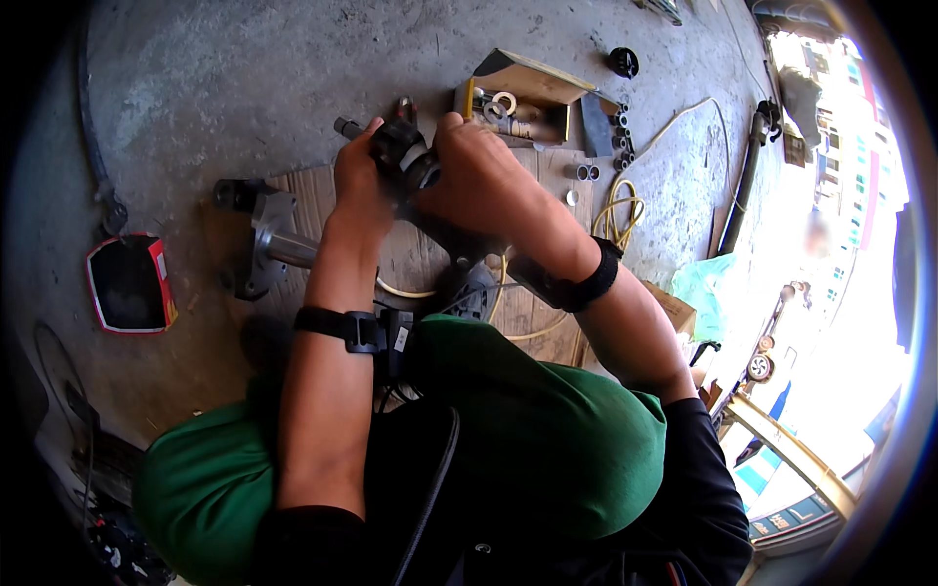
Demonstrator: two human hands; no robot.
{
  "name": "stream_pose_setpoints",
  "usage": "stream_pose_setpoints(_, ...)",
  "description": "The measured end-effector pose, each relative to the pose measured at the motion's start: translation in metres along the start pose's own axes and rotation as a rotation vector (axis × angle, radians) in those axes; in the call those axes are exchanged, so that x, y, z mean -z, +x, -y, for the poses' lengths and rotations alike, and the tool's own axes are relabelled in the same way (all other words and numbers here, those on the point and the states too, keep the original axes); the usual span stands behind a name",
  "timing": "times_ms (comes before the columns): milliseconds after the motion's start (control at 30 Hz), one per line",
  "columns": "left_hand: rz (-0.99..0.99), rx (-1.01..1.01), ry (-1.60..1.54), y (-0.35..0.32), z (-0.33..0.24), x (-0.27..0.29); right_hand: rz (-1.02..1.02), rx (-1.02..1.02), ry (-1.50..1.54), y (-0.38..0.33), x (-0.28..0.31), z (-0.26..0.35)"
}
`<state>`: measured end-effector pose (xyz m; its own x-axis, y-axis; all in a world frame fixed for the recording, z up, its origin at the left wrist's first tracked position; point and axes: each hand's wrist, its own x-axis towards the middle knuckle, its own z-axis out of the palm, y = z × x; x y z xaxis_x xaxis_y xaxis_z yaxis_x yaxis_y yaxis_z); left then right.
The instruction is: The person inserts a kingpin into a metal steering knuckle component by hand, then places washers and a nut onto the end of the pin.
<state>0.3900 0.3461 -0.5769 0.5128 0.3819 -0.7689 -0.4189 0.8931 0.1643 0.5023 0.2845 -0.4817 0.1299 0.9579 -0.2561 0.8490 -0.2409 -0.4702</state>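
Observation:
Both hands are closed around a dark metal part [399,146] above a cardboard sheet [528,293]. It has a stubby body with shiny rings and looks like an axle or steering piece; its exact kind I cannot make out. My left hand [358,176] grips its left side, where a short cylindrical end sticks out past the fingers. My right hand [481,176] wraps its right side, and the fingertips are partly hidden. Left of my left forearm lies a metal stub axle [278,242] with a flange and a bare shaft.
An open cardboard box [569,119] holding rings and metal pieces stands beyond my right hand. Beside it are several small metal sleeves [621,137] and a black round cap [622,62]. A yellow cable [625,207] coils nearby. At left sits a red open container [161,278].

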Motion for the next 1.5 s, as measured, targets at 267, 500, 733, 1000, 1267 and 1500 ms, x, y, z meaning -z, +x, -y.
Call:
stream_pose_setpoints(267,0.065,-0.003,-0.022,0.014,0.001,0.024,0.24,-0.152,-0.117,0.006,0.013,0.016)
stream_pose_setpoints(500,0.187,-0.04,-0.05,0.016,0.005,0.028,0.109,-0.024,-0.228,0.004,-0.006,0.014)
stream_pose_setpoints(733,0.021,-0.037,-0.003,0.004,-0.002,0.011,0.124,0.029,-0.002,0.009,0.003,-0.005)
stream_pose_setpoints(1000,0.077,0.011,-0.02,0.017,0.0,0.029,0.188,-0.093,0.964,-0.044,0.023,-0.066)
stream_pose_setpoints(1267,0.182,0.028,-0.016,0.012,0.0,0.029,0.112,0.083,0.767,-0.088,-0.01,-0.068)
stream_pose_setpoints(1500,0.112,-0.006,0.019,0.004,-0.001,0.017,0.159,0.074,0.591,-0.067,0.002,-0.064)
